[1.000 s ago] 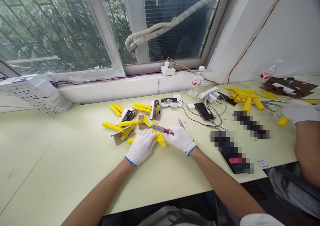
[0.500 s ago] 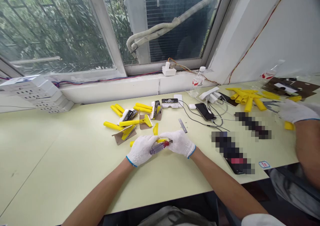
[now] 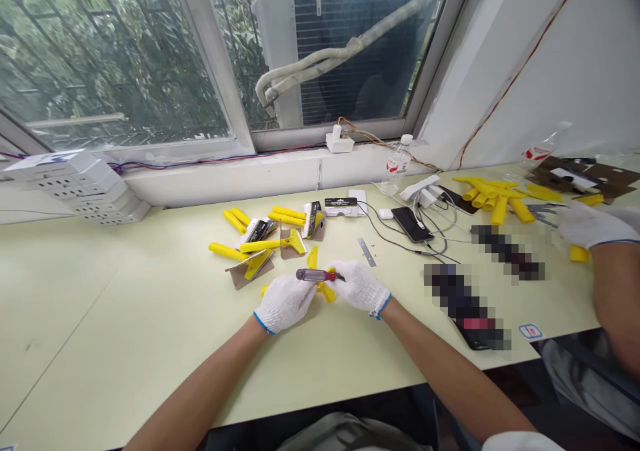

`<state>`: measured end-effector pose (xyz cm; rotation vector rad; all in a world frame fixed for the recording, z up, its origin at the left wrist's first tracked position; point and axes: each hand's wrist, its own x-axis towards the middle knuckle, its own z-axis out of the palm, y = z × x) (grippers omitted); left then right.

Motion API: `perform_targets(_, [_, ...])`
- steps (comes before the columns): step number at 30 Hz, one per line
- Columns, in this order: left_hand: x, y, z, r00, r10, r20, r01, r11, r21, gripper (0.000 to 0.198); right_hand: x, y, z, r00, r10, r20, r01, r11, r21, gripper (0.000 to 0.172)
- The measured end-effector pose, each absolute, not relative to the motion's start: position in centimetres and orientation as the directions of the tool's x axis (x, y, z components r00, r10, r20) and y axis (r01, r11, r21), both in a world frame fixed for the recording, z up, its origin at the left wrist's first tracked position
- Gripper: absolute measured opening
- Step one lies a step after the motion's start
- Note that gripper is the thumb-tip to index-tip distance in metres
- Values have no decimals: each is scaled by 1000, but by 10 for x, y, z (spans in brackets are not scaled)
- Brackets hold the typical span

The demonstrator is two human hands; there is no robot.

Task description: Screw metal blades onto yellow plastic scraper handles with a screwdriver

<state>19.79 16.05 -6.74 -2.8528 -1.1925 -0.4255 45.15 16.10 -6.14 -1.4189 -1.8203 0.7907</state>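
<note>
- Screwdriver (image 3: 315, 275): dark translucent handle, red band, lying level, metal tip pointing right, above the middle of the table (image 3: 150, 344).
- Yellow plastic scraper (image 3: 327, 293): mostly hidden, directly below the screwdriver.

Pale green bench (image 3: 100, 318) (scuffed): yellow scraper handles (image 3: 225, 251), phone (image 3: 411, 224), cables (image 3: 380, 236).

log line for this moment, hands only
left hand: gloved, at screwdriver handle | right hand: gloved, at its tip | below: yellow plastic scraper
</note>
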Motion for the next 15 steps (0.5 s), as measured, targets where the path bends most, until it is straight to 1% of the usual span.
perform_targets(2, [198, 160, -69, 676, 691, 255, 699, -711, 73, 33, 452, 160, -55, -211, 970, 123, 572, 224, -789, 38])
perform_targets(6, [196, 161, -73, 696, 648, 309, 656, -749, 95, 36, 453, 157, -41, -302, 950, 78, 593, 251, -765, 28])
perform_targets(11, [194, 160, -74, 694, 605, 391, 627, -774, 86, 35, 453, 152, -18, -402, 915, 37, 623, 303, -721, 31])
perform_targets(15, [197, 156, -69, 668, 602, 438, 626, -773, 108, 34, 464, 150, -5, -490, 872, 14, 564, 329, -757, 27])
